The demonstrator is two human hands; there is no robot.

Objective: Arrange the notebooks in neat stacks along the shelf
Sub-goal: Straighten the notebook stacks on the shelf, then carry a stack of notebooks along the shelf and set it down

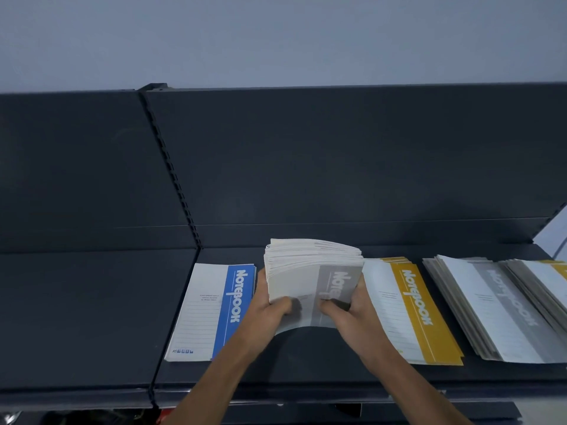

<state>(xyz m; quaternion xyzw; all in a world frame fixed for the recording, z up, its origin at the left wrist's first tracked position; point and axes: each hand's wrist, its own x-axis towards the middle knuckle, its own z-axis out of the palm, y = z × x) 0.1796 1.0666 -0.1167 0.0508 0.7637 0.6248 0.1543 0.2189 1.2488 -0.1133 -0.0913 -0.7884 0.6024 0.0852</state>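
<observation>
a dark shelf (92,317) seen from above, with a dark back panel behind it. at the left end of the row lies a blue stack (211,311) of notebooks, flat and squared.

just right of it, the left hand (267,308) grips the left edge of a thick grey bundle (313,277) of notebooks. its thumb curls over the front cover and its other fingers are hidden behind. the bundle sits between the two hands, over the bare gap between the blue stack and the yellow one. its far end is tilted up, with the page edges slightly fanned at the top. whether its underside touches the shelf cannot be told.

the right hand (346,308) clamps the opposite edge the same way, thumb on the cover and fingers out of sight. beside that hand lies a yellow stack (411,308), flat, with its edges a little stepped. further right, a grey pile (497,308) is slid out into a loose fan that runs off the frame.

judging by its look, the bundle is weighty but soft. its near edge bows in the middle, so the thin covers flex and could slide over one another. it is best held by both side edges, squeezed inward, with support beneath.
</observation>
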